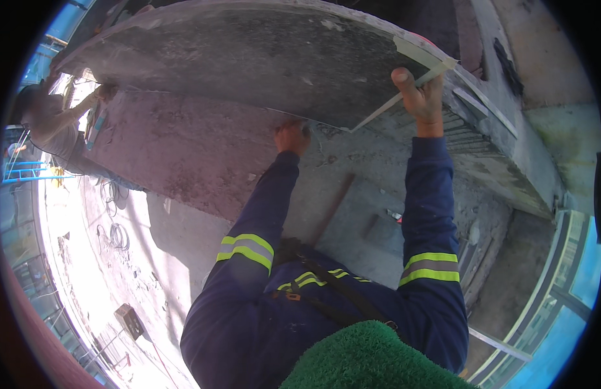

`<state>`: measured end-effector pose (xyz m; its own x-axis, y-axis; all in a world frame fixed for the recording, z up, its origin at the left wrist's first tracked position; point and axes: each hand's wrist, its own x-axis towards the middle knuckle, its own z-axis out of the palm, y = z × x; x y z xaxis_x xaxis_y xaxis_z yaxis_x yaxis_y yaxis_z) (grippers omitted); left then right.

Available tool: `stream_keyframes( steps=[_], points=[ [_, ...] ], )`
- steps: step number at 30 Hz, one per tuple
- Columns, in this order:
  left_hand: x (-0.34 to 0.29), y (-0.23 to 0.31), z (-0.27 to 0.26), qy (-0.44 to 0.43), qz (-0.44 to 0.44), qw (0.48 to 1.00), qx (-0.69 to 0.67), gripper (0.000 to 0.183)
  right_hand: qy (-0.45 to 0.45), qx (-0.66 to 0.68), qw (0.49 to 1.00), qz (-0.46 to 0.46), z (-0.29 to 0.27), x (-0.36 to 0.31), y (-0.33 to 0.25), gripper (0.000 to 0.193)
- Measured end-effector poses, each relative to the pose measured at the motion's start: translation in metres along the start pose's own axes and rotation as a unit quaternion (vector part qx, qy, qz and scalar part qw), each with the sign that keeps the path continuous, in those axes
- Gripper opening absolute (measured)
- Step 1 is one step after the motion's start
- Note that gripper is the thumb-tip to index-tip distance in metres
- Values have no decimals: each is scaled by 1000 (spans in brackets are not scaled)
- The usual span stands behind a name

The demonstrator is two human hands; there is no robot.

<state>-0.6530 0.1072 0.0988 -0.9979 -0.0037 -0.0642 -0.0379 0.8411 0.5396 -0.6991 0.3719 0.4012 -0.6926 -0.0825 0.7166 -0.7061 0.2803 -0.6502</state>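
Presently, your right hand [422,97] has its fingers clamped on the stone slab [248,58] edge at two o'clock; left hand [292,137] grips beneath at twelve; keep both level; a co-worker [54,126] steadies nine o'clock.

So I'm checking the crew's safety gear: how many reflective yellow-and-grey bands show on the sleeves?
2: one band around the left sleeve's upper arm, one band around the right sleeve's. Similar striping crosses the torso; more may be hidden.
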Motion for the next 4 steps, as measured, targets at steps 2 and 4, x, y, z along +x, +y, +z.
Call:
stream_keyframes(
  steps=[2, 4],
  points=[
    [2, 0, -6, -8, 20, 999, 42, 37, 3, 7, 1000, 7, 1, 0, 0, 60],
    [4, 1, -13, -14, 24, 998, 62, 37, 7, 18, 1000, 10, 3, 0, 0, 61]
  ],
)
